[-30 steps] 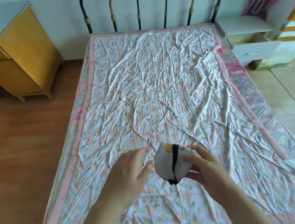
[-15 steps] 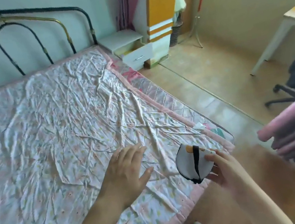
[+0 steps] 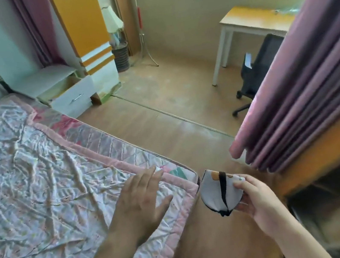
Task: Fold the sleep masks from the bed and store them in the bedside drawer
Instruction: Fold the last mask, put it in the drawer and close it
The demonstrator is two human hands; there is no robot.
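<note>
My right hand (image 3: 256,199) grips a folded grey sleep mask (image 3: 214,193) with a black strap and an orange patch, held over the floor just past the bed's corner. My left hand (image 3: 141,201) hovers flat with fingers apart over the foot corner of the bed (image 3: 39,184), holding nothing. The white bedside cabinet (image 3: 53,84) stands by the headboard at the far left, and its drawer (image 3: 74,95) is pulled open. No other mask shows on the wrinkled floral sheet.
A purple curtain (image 3: 305,83) hangs close on the right beside an orange wooden unit (image 3: 331,158). Beyond are a white-legged desk (image 3: 252,20), a black office chair (image 3: 253,69), a coat stand (image 3: 142,27) and an orange-and-white cabinet (image 3: 88,34). Wooden floor runs along the bed.
The view has swung right from the bed toward the room. My right hand carried the folded mask off the bed, past its corner. My left hand stayed open over the sheet.
</note>
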